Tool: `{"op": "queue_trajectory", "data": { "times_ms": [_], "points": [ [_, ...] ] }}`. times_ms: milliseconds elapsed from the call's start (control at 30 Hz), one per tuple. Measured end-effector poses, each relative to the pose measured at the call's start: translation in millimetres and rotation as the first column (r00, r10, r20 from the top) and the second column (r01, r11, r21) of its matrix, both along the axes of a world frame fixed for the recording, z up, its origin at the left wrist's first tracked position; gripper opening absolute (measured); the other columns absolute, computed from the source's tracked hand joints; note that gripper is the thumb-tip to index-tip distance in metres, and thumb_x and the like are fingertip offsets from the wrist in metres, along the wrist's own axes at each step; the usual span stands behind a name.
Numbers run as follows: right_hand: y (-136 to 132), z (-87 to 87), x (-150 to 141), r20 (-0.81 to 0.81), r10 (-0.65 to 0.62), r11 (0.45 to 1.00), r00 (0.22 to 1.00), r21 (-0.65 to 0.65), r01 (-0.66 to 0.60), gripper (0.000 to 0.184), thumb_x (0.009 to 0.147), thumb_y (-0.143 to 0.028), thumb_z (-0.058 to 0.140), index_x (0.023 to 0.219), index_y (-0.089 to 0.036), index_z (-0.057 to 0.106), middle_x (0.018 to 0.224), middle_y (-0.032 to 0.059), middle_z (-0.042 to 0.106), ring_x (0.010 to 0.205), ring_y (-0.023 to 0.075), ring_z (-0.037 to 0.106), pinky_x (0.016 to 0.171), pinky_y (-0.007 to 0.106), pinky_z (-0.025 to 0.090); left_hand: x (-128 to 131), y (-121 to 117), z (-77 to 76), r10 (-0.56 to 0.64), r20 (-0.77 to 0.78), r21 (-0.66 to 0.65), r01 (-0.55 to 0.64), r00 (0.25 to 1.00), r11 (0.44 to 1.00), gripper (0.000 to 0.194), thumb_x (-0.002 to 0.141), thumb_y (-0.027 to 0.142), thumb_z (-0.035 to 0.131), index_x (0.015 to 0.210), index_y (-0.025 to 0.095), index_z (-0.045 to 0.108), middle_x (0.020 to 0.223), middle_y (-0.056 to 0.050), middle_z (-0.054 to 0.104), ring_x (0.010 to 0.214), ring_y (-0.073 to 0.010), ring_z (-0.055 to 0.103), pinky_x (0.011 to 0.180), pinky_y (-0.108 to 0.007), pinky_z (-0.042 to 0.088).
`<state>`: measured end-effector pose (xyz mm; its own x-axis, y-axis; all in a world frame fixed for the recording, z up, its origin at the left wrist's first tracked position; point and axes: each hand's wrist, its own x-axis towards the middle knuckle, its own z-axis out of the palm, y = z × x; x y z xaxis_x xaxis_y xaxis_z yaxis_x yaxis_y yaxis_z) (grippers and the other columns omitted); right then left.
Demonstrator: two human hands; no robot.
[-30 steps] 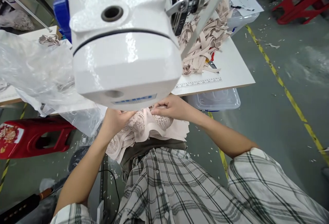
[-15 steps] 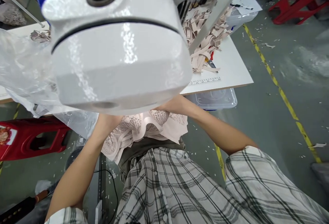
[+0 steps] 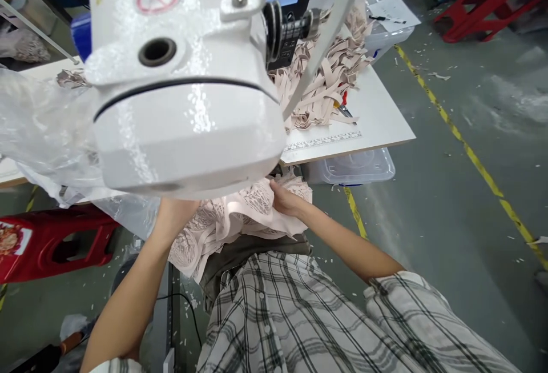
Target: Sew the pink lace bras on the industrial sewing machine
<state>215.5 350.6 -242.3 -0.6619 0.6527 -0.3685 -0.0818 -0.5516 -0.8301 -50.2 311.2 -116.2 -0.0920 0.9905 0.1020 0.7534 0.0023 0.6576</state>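
A pale pink lace bra (image 3: 257, 199) with a smooth edge band hangs over my lap below the white sewing machine head (image 3: 188, 139). More lace pieces of the same colour (image 3: 184, 250) lie bunched under it. My right hand (image 3: 286, 199) is closed on the bra's right side, thumb on top of the lace. On the other side my left hand (image 3: 177, 213) is at the fabric's left edge, its fingers hidden behind the machine head. The needle area is also out of sight.
Pale fabric strips (image 3: 329, 81) are heaped on the white table (image 3: 381, 113), with snips (image 3: 345, 111) and a printed ruler (image 3: 321, 141) near its front edge. Clear plastic sheeting (image 3: 47, 121) covers the left. A red stool (image 3: 55, 241) and a lidded plastic box (image 3: 357, 166) stand lower.
My right hand has come out from behind the machine head, down and to the right, and now shows on the lace. The camera view has shifted, showing more of the machine's top and its screen.
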Motion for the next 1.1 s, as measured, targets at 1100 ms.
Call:
{"op": "queue_trajectory", "data": {
  "times_ms": [1100],
  "points": [
    [-44.9,132.4,7.0,0.214,0.215,0.691,0.953,0.657,-0.303,0.03,0.098,-0.039,0.057,0.081,-0.018,0.072,0.067,-0.0002,0.067,0.06,0.0104,0.056,0.058,0.023,0.039,75.1,-73.1,32.4,-0.339,0.056,-0.231,0.343,0.939,0.911,0.033,0.089,0.05,0.063,0.075,0.021,0.063,0.061,-0.001,0.062,0.056,-0.0168,0.058,0.053,-0.029,0.047]
  ]
}}
